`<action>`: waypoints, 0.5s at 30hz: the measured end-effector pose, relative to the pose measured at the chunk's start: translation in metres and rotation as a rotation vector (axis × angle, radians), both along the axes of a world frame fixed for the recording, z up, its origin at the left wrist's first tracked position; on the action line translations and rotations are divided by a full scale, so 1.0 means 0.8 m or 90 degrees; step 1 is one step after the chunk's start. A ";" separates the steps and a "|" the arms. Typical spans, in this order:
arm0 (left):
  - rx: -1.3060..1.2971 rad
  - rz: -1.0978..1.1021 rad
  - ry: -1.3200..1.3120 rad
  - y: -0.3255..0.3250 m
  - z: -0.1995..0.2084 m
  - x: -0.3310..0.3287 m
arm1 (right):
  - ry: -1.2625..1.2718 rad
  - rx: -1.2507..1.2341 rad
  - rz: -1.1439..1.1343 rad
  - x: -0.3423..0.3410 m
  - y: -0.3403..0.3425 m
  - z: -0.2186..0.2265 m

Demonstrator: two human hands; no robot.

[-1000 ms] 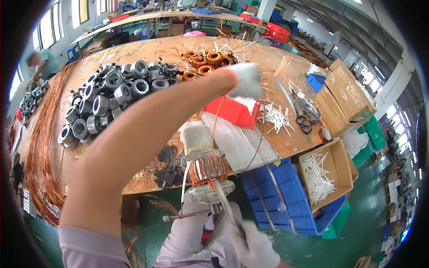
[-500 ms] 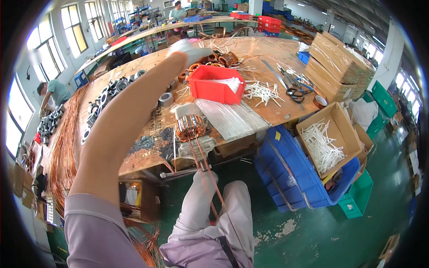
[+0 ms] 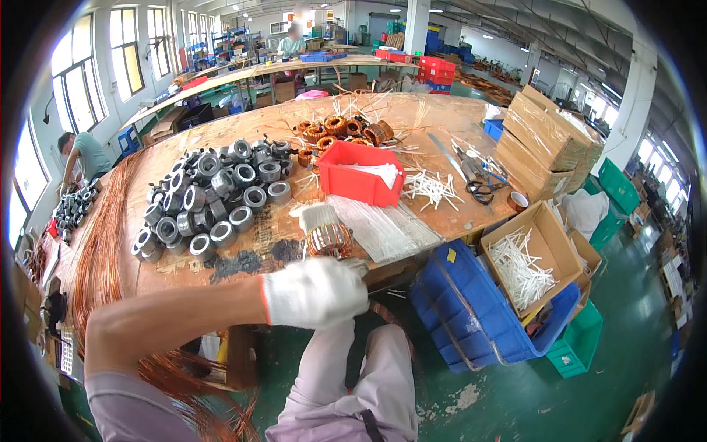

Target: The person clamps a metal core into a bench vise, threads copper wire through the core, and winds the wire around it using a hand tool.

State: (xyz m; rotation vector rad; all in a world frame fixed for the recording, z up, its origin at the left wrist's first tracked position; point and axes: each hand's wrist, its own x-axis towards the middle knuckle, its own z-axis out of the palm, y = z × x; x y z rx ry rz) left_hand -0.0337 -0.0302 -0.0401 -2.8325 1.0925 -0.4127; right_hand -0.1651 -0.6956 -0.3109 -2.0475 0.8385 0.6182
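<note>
My left hand, in a white glove, is at the table's front edge, just below a copper-wound coil. Its fingers look curled and closed, but motion blur and the hand itself hide what they grip, if anything. The coil sits on a pale block at the table edge, its lower part partly covered by the glove. My right hand is out of view. A red plastic bin with white strips inside stands just behind the coil.
Grey ring cores are heaped left of the coil; finished copper coils lie behind the bin. Long copper wires drape at the left. Scissors and white sticks lie right. A blue crate and carton stand beside the table.
My left hand has come back from the far side of the red bin to the front of the coil. The wires that ran from the coil toward my lap are now mostly hidden.
</note>
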 end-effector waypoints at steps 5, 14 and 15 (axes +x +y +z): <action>-1.088 0.463 0.231 0.052 0.032 0.067 | -0.244 0.331 0.176 0.155 0.267 0.108; -1.381 0.288 0.474 0.148 -0.070 0.193 | -0.041 0.532 0.543 0.265 0.636 0.285; -1.381 0.247 0.496 0.151 -0.076 0.210 | -0.029 0.547 0.572 0.290 0.648 0.291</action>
